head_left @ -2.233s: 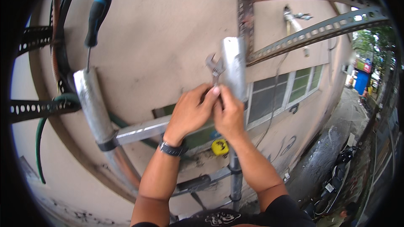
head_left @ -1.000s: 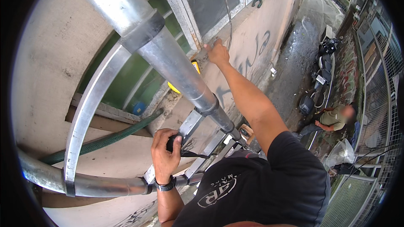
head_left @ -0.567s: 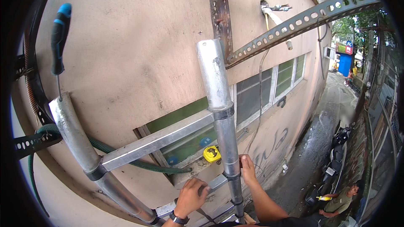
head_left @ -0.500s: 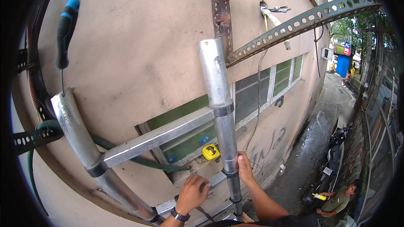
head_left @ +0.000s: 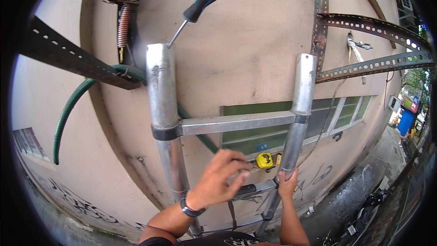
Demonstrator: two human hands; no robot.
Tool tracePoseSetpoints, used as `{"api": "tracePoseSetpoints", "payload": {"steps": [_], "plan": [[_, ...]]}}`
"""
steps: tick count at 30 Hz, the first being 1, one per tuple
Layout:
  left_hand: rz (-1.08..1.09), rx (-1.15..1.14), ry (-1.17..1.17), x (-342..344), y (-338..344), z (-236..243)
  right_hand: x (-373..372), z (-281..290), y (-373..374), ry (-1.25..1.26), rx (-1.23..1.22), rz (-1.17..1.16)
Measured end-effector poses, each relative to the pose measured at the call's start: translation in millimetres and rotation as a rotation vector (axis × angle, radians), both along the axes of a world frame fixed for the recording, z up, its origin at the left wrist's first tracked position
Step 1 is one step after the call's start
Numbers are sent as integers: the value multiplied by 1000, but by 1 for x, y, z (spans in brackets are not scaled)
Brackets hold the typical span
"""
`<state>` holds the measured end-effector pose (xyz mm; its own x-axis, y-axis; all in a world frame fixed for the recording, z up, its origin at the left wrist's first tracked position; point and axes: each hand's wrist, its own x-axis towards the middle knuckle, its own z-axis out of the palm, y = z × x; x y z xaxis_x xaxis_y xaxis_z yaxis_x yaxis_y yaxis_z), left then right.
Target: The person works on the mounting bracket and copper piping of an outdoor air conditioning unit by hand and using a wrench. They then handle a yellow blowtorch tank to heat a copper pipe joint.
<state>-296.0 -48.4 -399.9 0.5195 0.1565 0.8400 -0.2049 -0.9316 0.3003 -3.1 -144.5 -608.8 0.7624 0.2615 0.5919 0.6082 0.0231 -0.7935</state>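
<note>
I am up on a silver metal ladder (head_left: 236, 123) that leans on a beige wall. My right hand (head_left: 287, 184) is wrapped around the ladder's right rail, low down. My left hand (head_left: 218, 180) hovers in front of the lower rung with curled, spread fingers and holds nothing; a dark watch is on that wrist. A yellow tape measure (head_left: 265, 160) lies on the window ledge just beyond both hands. A screwdriver (head_left: 202, 0) with a black and blue handle stands in the top of the left rail.
Perforated steel brackets (head_left: 368, 45) stick out from the wall at upper right, and darker ones (head_left: 68, 54) at upper left. A green hose (head_left: 73, 109) and a copper-coloured pipe (head_left: 125, 13) hang at left. A green-framed window (head_left: 327, 114) lies behind the ladder. Far below is a wet alley with a parked motorbike (head_left: 368, 209).
The view has swung so the ladder top is centred. My left hand has come up off the rung and now hovers with spread fingers. My right hand stays on the right rail.
</note>
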Motion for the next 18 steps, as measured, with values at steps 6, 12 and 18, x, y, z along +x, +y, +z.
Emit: {"api": "tracePoseSetpoints", "payload": {"steps": [6,12,18], "plan": [[368,153,-274,-59,23,59,3,-3,-3,-5,-15,9],[480,340,-45,-37,36,66,-2,9,-22,-9,-38,-6],[724,594,316,-23,30,71,1,-12,1,-2,-54,71]]}}
